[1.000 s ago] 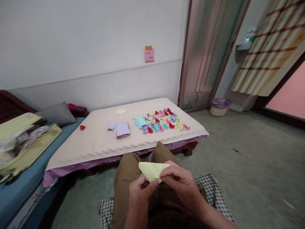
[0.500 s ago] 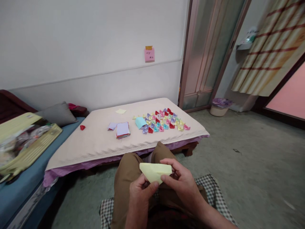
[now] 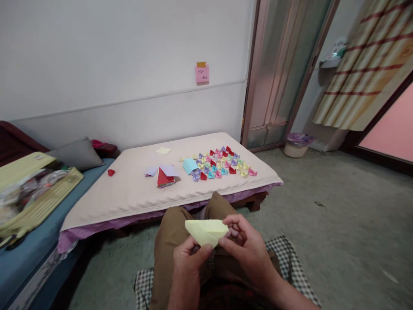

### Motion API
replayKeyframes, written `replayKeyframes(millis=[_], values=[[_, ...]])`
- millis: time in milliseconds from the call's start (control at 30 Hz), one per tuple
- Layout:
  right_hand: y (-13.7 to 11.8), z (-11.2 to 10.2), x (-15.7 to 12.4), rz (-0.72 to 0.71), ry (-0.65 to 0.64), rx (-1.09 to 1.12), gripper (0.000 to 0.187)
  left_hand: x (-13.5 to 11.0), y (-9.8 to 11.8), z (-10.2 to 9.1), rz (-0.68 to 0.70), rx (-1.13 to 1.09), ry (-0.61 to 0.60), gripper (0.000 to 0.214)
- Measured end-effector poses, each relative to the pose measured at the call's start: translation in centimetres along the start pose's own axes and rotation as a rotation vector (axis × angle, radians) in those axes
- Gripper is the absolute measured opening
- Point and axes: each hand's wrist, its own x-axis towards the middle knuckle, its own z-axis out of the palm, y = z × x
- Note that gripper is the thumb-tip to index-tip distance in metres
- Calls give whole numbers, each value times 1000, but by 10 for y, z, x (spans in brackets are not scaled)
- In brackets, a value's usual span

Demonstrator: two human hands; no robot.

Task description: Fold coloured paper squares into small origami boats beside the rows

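Observation:
A pale yellow folded paper (image 3: pixel 204 231), wide at the top and narrowing downward, is held above my lap. My left hand (image 3: pixel 191 260) pinches its lower left part, thumb in front and fingers behind. At the paper's right end, my right hand (image 3: pixel 247 241) grips the edge between thumb and fingertips. On the low bed beyond my knees, many small folded paper boats (image 3: pixel 222 161) in several colours stand grouped. A light blue sheet (image 3: pixel 190 165) lies at the group's left side. Further left is a stack of square papers (image 3: pixel 166 178), red showing beneath a shifted lilac sheet (image 3: pixel 169 170).
The bed (image 3: pixel 129 189) has a cream cover. A crumpled red paper piece (image 3: pixel 111 172) and a yellow sheet (image 3: pixel 163 150) lie on it. An open yellow suitcase (image 3: pixel 48 202) is at left; a lined bin (image 3: pixel 297 145) stands by the door.
The yellow paper has shifted slightly left in my hands, and my right fingers sit nearer its right edge. The top lilac sheet on the stack has moved, exposing red paper.

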Motion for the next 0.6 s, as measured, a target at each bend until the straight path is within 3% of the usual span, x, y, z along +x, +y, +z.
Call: replayKeyframes(millis=[300,500,600], values=[[1,-2,-1,-29,-2,-83,18,1,-2,-2,13,30,16,26],[-1,-1,3,29,-19,50,32,1,-2,-2,22,53,34,30],[2,-3,3,3,-26,10,27,0,-1,-2,11,64,31,31]])
